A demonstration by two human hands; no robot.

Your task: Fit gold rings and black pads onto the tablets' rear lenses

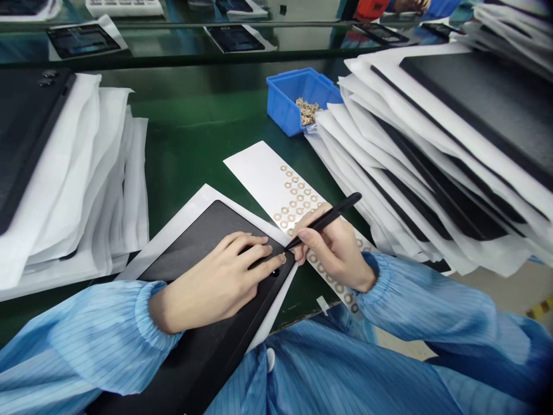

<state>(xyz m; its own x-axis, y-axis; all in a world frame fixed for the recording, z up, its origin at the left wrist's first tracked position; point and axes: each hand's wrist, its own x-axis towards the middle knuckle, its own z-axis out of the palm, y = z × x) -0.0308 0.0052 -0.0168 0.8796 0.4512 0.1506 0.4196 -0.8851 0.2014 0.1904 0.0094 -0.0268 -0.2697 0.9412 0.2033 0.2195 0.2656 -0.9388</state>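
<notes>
A black tablet back cover (185, 248) lies slanted before me on a white foam sleeve (162, 239). My left hand (220, 279) rests flat on the cover with its fingers stretched out. Its index fingertip touches a small gold ring (283, 259) at the cover's corner, beside a dark round hole. Gripped in my right hand (332, 248) is a pair of black tweezers (332, 213), whose tip points down at that ring. Under my right hand runs a white sheet (259, 167) bearing rows of ring-shaped adhesive pieces, partly covered by the hand and sleeve.
Tall stacks of black covers between white foam sleeves stand at the left (103, 173) and right (389, 167). A blue bin (283, 106) with small gold pieces sits against the right stack. Behind the green table (194, 115), a raised ledge carries several dark devices (235, 38).
</notes>
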